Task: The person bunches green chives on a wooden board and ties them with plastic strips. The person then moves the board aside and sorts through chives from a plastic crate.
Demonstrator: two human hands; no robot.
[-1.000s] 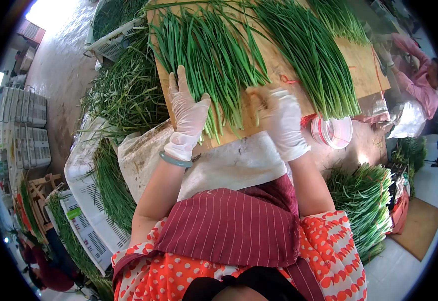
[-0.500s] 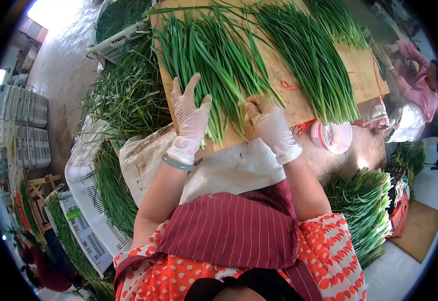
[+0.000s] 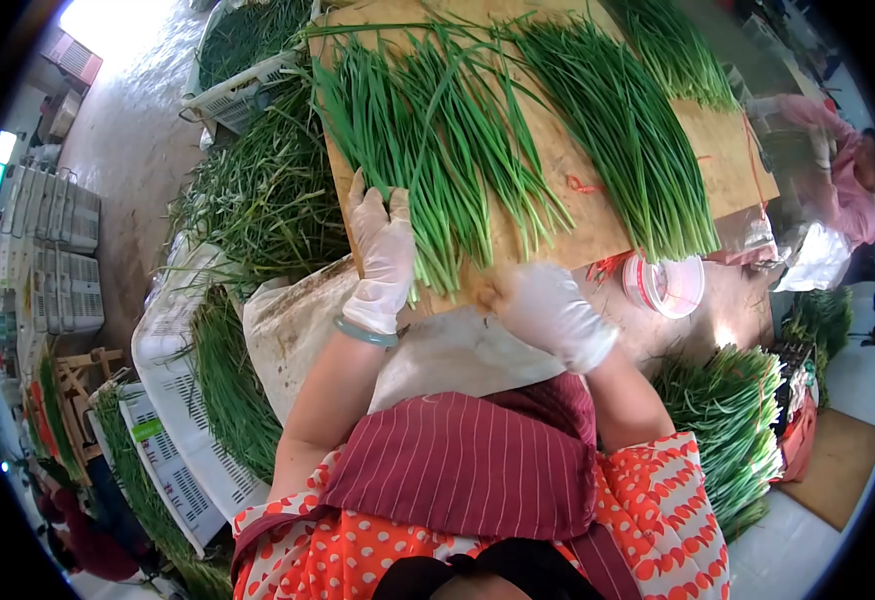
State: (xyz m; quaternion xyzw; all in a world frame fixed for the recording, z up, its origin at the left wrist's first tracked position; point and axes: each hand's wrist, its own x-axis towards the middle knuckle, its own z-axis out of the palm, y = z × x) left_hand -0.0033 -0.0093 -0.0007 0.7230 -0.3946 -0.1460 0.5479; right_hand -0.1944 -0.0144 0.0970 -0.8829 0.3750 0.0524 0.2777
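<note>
Loose garlic chives (image 3: 427,160) lie fanned over the left part of a wooden board (image 3: 597,225), their pale cut ends toward me. My left hand (image 3: 381,250), in a pale glove, rests against the left edge of these chives with its fingers apart. Below the stalk ends, at the board's near edge, is my right hand (image 3: 547,310), also gloved. Motion smears its fingertips, so whether they hold anything cannot be made out. A thicker, neater pile of chives (image 3: 622,130) lies to the right, with a red tie (image 3: 582,185) on the wood between.
More chives (image 3: 682,55) lie at the far right of the board. A clear tub (image 3: 665,288) stands beside it. Stacked bundles (image 3: 722,430) sit at lower right. Leafy scraps (image 3: 257,190) and white crates (image 3: 247,95) are on the left. A person in pink (image 3: 837,170) works at right.
My right hand has pulled back toward me, off the stalks where its fingers were pinched. My left hand has shifted slightly down, and its fingers are less spread.
</note>
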